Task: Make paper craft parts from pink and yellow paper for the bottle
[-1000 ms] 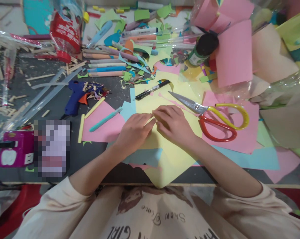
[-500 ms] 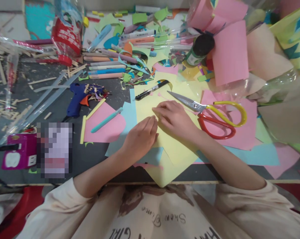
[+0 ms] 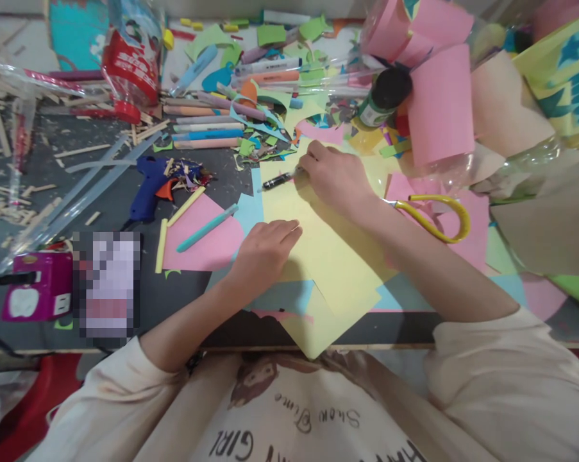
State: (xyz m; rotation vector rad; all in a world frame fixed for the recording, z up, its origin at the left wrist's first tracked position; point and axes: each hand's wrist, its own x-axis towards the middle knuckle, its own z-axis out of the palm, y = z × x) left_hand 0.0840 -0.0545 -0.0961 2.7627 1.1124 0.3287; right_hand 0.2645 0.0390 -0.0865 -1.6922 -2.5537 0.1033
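Yellow paper sheets lie overlapped in front of me. My right hand is at the top of them, its fingers closed on a black pen whose left end sticks out. My left hand rests over the left part of the yellow paper, fingers stretched out and holding nothing. Behind my right forearm lie scissors, of which the yellow handle loop shows; the blades and red loop are hidden. A light blue sheet peeks out under the yellow paper.
To the left are a pink paper piece with a teal stick, a blue glue gun, a purple box and a blurred-out phone. Markers, paper scraps, a black-capped bottle and pink paper shapes crowd the back.
My right hand has moved up and away from my left hand onto the black pen, and its forearm now covers most of the scissors. My left hand has stayed nearly in place.
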